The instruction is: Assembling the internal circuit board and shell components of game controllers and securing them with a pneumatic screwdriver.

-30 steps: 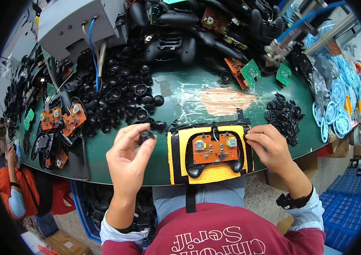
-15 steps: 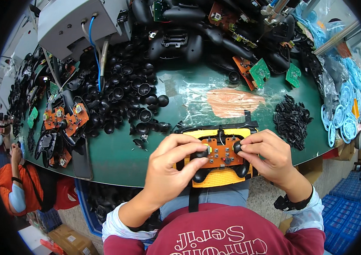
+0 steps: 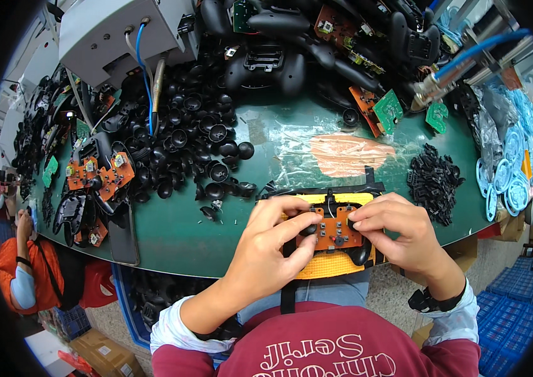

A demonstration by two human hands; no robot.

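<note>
A game controller's orange circuit board (image 3: pixel 331 234) sits in a black shell (image 3: pixel 360 254) on a yellow padded holder (image 3: pixel 323 267) at the table's near edge. My left hand (image 3: pixel 273 239) is closed at the board's left end, thumb and fingers around a black domed cap (image 3: pixel 308 230). At the right end, my right hand (image 3: pixel 398 227) pinches another black cap (image 3: pixel 352 220), mostly covered by the fingertips. Whether either cap is fully seated cannot be made out.
Left of centre lies a heap of black domed caps (image 3: pixel 178 138). A pile of small black parts (image 3: pixel 435 182) is at right. Controller shells (image 3: pixel 266 69) and green boards (image 3: pixel 387 112) lie at the back. A metal tool with a blue hose (image 3: pixel 430 91) hangs at upper right.
My left fingers have shifted right, closing further over the left cap. My right hand keeps its pinch at the right end. The hanging tool at upper right has swung or dropped into fuller view.
</note>
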